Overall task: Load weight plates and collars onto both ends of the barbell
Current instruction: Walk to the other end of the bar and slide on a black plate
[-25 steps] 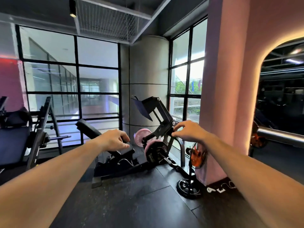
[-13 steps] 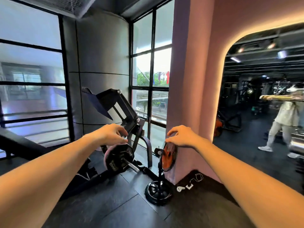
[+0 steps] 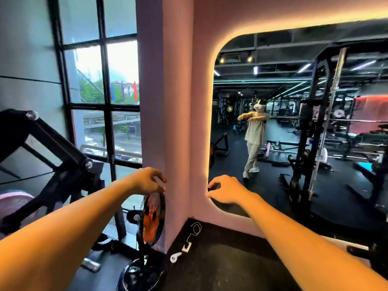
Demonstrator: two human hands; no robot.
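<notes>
Empty-handed, left hand (image 3: 147, 181) and right hand (image 3: 226, 191) hover with loosely curled fingers at lower centre, while the barbell (image 3: 354, 121) lies horizontal on the rack (image 3: 306, 131) at far right, nearer the right hand, its plates not yet loaded

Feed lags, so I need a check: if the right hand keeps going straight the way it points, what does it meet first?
Probably the mirror set in the pink wall; the right hand hangs empty before its lower left corner. Depth is unclear.

pink weight plate (image 3: 12, 203) on edge, far left, on black machine (image 3: 52, 148)
</notes>
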